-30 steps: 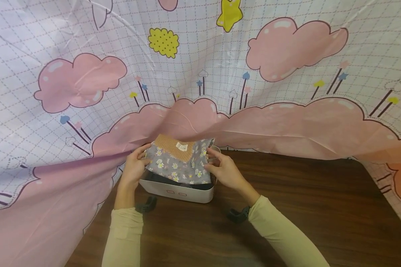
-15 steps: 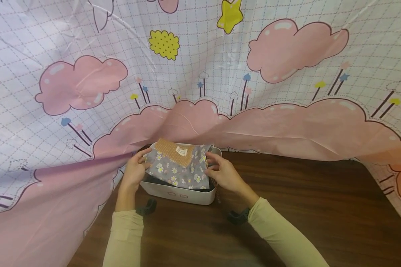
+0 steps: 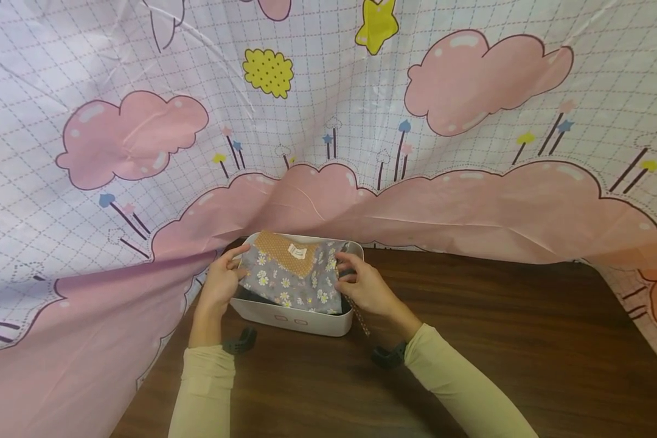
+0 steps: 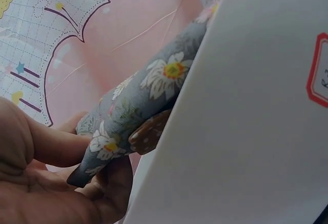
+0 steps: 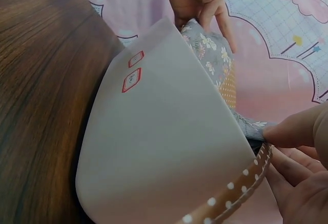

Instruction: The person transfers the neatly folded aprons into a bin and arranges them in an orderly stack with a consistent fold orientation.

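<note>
In the lower part of the head view, two pale yellow sleeves [image 3: 208, 383] are seen reaching up over a dark wooden table [image 3: 498, 340]. A little above the sleeves, at the lower centre, the left hand [image 3: 219, 285] and the right hand [image 3: 364, 286] are placed at either end of a grey daisy-print fabric pouch [image 3: 292, 277]. The pouch's left edge is pinched between the thumb and curled fingers of the left hand, as the left wrist view shows plainly. Its right edge is pinched by the right hand's thumb and fingertips, with the other fingers loosely bent.

The pouch lies half inside a white rectangular box [image 3: 292, 319], which stands on the table just beyond the wrists; an orange dotted panel with a small label [image 3: 297, 250] is turned upward. A brown dotted strap [image 3: 359, 317] hangs over the box's right rim, beside the right hand.

The pouch is judged soft, light and limp: it sags between the two grips and would fold if held at one end only. It is best taken by opposite edges or by the strap; little force is needed, and slipping seems unlikely given the cloth's texture.

Behind the box, across the upper frame, a crinkled plastic sheet [image 3: 471, 91] printed with pink clouds is draped.
</note>
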`<state>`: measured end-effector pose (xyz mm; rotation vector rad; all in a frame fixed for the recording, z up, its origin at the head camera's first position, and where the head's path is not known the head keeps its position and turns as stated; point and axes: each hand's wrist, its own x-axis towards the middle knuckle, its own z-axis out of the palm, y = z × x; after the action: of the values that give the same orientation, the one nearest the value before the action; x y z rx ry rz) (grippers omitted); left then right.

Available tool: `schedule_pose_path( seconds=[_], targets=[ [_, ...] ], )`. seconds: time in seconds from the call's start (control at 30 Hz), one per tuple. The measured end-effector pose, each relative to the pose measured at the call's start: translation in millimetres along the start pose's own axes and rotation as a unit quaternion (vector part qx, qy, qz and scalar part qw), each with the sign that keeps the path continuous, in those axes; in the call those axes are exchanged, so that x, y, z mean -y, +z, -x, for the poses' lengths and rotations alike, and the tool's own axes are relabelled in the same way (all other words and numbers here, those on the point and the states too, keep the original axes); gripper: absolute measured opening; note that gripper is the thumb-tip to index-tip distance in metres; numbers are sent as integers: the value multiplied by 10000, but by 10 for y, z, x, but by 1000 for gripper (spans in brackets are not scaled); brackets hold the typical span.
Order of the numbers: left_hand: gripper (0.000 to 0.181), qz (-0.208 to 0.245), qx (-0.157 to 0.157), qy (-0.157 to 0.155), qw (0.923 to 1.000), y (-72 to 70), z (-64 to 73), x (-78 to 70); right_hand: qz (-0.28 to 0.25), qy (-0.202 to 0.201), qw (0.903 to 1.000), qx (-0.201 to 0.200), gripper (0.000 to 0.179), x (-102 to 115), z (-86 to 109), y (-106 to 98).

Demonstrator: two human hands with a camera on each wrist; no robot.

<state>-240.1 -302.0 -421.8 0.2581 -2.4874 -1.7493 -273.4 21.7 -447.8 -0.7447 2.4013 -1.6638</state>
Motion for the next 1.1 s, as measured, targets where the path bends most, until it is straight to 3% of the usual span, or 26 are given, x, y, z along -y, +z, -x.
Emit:
schedule_pose_path(
  seconds=[0.43,0.57,0.67,0.83,1.1],
  targets=[
    [65,-66,-7,-56,10000,-20,-13,27,144,12,9998,97,64,31,-34,68],
    [67,-71,17,-22,10000,-14,-22,45,434,-55,9990,84,63,25,-37,62],
    [63,-597,-63,131,9981,-5,-23,50,910,-164,9957,24,61,26,-24,50],
    [56,-1597,-286,440,9858,9,-21,20,1286,-192,9915,-87,57,56,17,31],
    [48,-1586,-350,619,9848,35,-7,-2,1088,-124,9932,-400,46,23,53,-9]
  ],
)
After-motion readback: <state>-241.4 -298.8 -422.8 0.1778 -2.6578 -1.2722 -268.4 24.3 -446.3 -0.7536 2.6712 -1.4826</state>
